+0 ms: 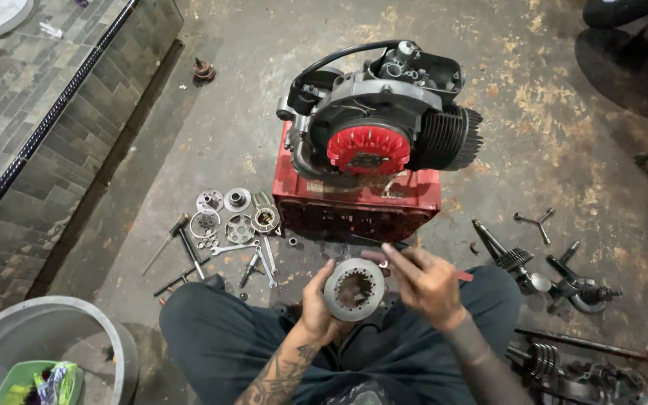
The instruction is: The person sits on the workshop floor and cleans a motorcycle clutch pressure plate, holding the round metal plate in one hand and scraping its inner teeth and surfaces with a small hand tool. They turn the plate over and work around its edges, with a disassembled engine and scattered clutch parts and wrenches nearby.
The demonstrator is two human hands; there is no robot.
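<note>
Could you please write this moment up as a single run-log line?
left hand: holds round toothed metal ring | right hand: fingers on ring's rim | engine: sits on red crate | tools: on floor

Stained grey concrete floor, grey brick paving at left, dim light.

Dull grey metal clutch ring, glossy red plastic fan, rough stained concrete floor
</note>
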